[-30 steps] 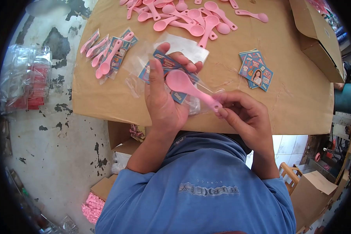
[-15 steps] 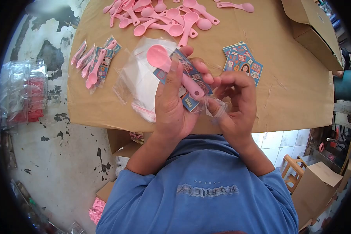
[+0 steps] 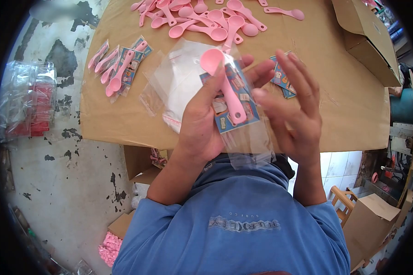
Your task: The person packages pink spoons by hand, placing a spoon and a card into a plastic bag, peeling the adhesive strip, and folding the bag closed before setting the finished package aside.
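Note:
My left hand (image 3: pixel 205 121) is wrapped round a clear plastic bag (image 3: pixel 250 144) with a pink spoon (image 3: pixel 233 98) and a printed blue card (image 3: pixel 248 114). The spoon lies over the card with its bowl pointing away from me, and the bag's loose end hangs toward my shirt. Just right of the bag, my right hand (image 3: pixel 303 114) is open, its fingers spread and slightly blurred. Behind my left hand, a stack of clear bags (image 3: pixel 174 82) lies on the table. More printed cards (image 3: pixel 282 80) are partly hidden behind my right hand.
Loose pink spoons (image 3: pixel 211 20) lie heaped at the far side of the brown-covered table (image 3: pixel 348 119). Several bagged spoons with cards (image 3: pixel 119 73) rest at the left. A cardboard box (image 3: pixel 369 39) stands at the far right, and another cardboard box (image 3: pixel 371 224) is below right.
My right hand has come off the bag's end and opened, moving right. The bag's loose end now hangs down extended, and the spoon and card have shifted slightly right in my left hand.

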Tool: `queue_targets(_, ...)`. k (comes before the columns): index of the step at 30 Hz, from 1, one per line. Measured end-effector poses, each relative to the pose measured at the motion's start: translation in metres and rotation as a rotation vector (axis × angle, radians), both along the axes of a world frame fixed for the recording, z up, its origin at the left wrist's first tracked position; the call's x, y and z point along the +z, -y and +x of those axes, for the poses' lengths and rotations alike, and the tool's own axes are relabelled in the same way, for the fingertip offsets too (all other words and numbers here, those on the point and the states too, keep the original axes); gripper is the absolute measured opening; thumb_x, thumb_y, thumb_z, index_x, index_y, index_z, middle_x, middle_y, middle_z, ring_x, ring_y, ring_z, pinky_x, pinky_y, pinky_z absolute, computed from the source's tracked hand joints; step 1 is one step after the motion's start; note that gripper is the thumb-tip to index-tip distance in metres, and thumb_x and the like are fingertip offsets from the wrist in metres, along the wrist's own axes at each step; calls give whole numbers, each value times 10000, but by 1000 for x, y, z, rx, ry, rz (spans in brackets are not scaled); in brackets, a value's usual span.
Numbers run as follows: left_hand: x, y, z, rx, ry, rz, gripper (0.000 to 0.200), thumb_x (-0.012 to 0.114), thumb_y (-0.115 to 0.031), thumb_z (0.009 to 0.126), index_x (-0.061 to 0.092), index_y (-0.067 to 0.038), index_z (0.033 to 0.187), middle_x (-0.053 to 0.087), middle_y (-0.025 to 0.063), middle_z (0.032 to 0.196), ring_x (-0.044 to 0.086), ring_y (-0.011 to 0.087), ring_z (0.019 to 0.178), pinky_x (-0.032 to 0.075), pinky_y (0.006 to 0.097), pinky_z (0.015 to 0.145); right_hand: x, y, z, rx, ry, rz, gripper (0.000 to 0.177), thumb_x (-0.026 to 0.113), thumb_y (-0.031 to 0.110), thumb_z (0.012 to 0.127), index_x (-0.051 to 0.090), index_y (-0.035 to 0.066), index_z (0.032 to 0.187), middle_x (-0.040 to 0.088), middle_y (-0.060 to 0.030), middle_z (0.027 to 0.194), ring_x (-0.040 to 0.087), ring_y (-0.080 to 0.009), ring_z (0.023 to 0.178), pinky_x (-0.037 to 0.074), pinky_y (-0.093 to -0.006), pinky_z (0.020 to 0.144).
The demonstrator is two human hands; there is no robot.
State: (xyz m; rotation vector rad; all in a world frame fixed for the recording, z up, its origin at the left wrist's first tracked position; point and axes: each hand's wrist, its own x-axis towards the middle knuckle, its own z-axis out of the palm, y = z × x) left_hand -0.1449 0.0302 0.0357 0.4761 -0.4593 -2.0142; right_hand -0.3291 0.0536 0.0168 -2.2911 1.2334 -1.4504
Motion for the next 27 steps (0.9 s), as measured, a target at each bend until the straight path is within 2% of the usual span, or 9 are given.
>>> queue_targets(5, -3, -4, 1, -57, 56, 43, 559, 414, -369, 1114, 377, 15, 1518, 554, 206, 1452, 616, 251, 1257, 489, 390, 1108, -5, 9, 13, 94, -22, -74, 272, 748, 198, 767, 815, 194, 1031, 571, -208, 1471, 458, -426, 1428, 399, -505, 1150)
queue_targets(8, -3, -2, 6, 15, 136, 3, 622, 466, -383, 1097, 327, 8, 1560, 562, 187, 1444, 620, 244, 1250, 506, 373, 1067, 0, 11, 15, 149, 250, 14, 260, 785, 210, 793, 799, 113, 1033, 670, -194, 1316, 595, -367, 1243, 480, -472, 1037)
queue_targets(11, -10, 2, 5, 146, 206, -75, 634, 536, -386, 1068, 388, 14, 1537, 552, 159, 1465, 608, 227, 1269, 534, 346, 1010, 1, 3, 5, 146, 429, 207, 343, 766, 103, 861, 709, 24, 1190, 679, -120, 1069, 630, -228, 989, 504, -346, 888)
queue_targets(14, -8, 2, 15, -85, 382, -367, 605, 583, -358, 1051, 441, 14, 1507, 554, 136, 1466, 603, 186, 1263, 568, 318, 946, 6, -1, 13, 131, 775, 491, 515, 766, 11, 879, 583, -26, 1359, 619, -34, 863, 616, -115, 843, 486, -235, 798)
queue_targets(15, -7, 2, 14, -96, 436, -382, 558, 606, -310, 1043, 479, 19, 1475, 590, 141, 1420, 631, 176, 1209, 594, 304, 887, 4, 0, 9, 160, 725, 564, 680, 772, -31, 877, 453, 3, 1476, 588, -6, 833, 578, -60, 811, 464, -211, 753)
queue_targets(18, 2, 0, 8, -115, 647, -374, 480, 620, -218, 1032, 526, 53, 1417, 643, 218, 1344, 700, 217, 1119, 651, 321, 809, -4, -1, 9, 168, 672, 580, 666, 777, -9, 882, 460, 15, 1467, 586, -6, 824, 582, -67, 782, 462, -215, 722)
queue_targets(19, -2, 0, 5, -67, 598, -308, 435, 643, -130, 1011, 547, 47, 1396, 685, 204, 1274, 741, 182, 977, 662, 272, 690, -7, -2, 7, 161, 672, 602, 664, 779, -4, 884, 454, 18, 1463, 621, -15, 843, 586, -68, 763, 475, -223, 713)
queue_targets(22, -3, -1, 4, -38, 665, -270, 442, 631, -100, 1013, 537, 29, 1426, 716, 203, 1212, 744, 167, 955, 637, 249, 695, -4, -4, 8, 20, 755, 604, 616, 784, 12, 884, 493, 9, 1427, 668, -52, 938, 605, -87, 810, 502, -244, 730)
queue_targets(27, -4, -9, -11, 55, 806, -416, 559, 664, -89, 996, 496, -72, 1529, 680, -17, 806, 574, 10, 683, 436, 165, 568, 2, 7, -7, -236, 288, 75, 409, 801, 23, 825, 680, 51, 1214, 680, -106, 1123, 614, -224, 979, 519, -345, 842)
